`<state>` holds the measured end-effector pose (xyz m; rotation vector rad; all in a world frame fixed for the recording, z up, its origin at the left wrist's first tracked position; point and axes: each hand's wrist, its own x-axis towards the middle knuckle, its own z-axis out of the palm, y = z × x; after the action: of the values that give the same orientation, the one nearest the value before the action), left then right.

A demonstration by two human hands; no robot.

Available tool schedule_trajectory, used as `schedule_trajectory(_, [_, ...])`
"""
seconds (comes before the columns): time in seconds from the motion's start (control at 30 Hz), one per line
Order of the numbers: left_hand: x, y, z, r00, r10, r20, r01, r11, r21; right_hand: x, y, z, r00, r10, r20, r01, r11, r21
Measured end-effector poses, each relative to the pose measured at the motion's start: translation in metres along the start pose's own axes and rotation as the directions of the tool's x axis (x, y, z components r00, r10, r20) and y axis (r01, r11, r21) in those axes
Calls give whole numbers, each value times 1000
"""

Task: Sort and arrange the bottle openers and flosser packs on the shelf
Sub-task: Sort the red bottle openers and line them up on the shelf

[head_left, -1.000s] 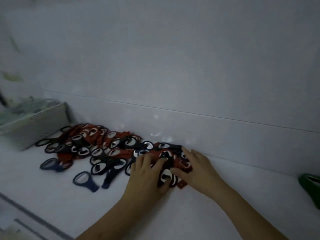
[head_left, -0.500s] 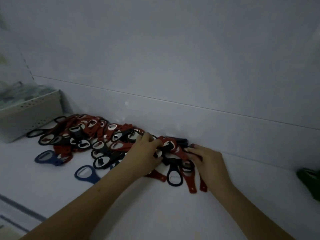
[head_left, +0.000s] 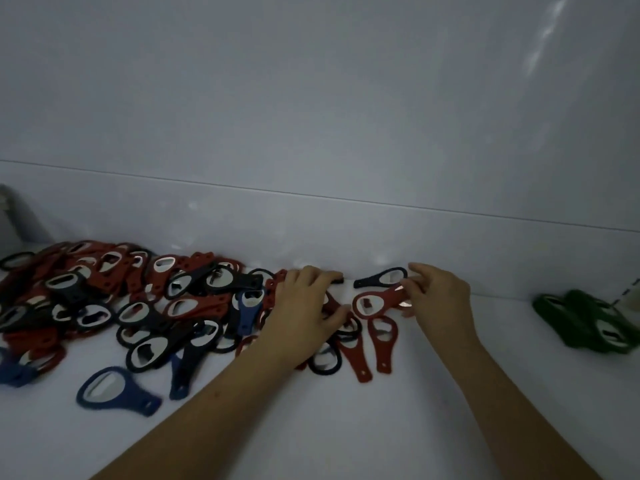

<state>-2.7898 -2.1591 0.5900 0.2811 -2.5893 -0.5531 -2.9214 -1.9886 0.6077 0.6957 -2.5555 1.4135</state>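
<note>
Right hand: our right hand [head_left: 438,299] pinches the handle end of a red opener [head_left: 375,303] between fingertips and thumb; the opener's ring end points away from the hand, toward the pile.
Left hand: our left hand [head_left: 304,313] lies palm down on the right edge of the pile [head_left: 138,299], fingers curled over openers there; we cannot tell whether it grips one or only presses.
Red opener: it sits just right of the pile, between our two hands, tilted, its ring over other red ones.
Black opener [head_left: 381,278]: just behind the red opener, against the back wall [head_left: 311,116], near our right fingertips.
Two red openers [head_left: 382,344]: flat on the shelf [head_left: 346,427] just in front of the held one, handles toward us.
Pile: red, black and blue openers overlapping, left of the red opener, along the wall.
Blue opener [head_left: 116,389]: alone, in front of the pile.
Green openers [head_left: 588,323]: well right of the red opener, apart from everything else.
</note>
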Motion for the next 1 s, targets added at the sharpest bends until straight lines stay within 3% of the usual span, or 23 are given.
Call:
schedule_trajectory(0.2, [1,2,-4,1000,7,5,-7,999,-48,2,7,-4,1000,-14,23,18,979,-201])
schedule_trajectory(0.43, [-1,17,-11,999,-7,46,21,948,-318,-12,-24,-12,999,-32,27,28,989,142])
schedule_trajectory(0.53, [3,12,-15,996,-91,-15,77,903,-422,-15,-30,-9,1000,-1,4,0,951,310])
schedule_trajectory(0.63, [5,9,-20,975,-223,22,194,792,-578,-12,-24,-8,995,84,-53,-61,938,341])
schedule_trajectory(0.7, [5,8,-24,945,-305,120,308,704,-640,-11,-18,-12,980,93,-175,-40,959,282])
schedule_trajectory(0.73, [6,8,-26,919,-345,190,377,630,-679,-11,-18,-14,968,72,-239,-12,970,242])
schedule_trajectory(0.8, [7,12,-29,843,-396,364,513,391,-764,-15,-24,-16,947,6,-320,62,978,199])
schedule_trajectory(0.87, [7,19,-29,770,-372,518,596,132,-792,-22,-34,-12,937,-77,-339,141,976,167])
schedule_trajectory(0.93, [6,25,-26,750,-313,583,620,26,-784,-27,-42,-2,926,-161,-342,211,971,114])
schedule_trajectory(1.0, [3,30,-22,770,-245,589,604,-19,-797,-31,-45,7,934,-158,-321,208,969,130])
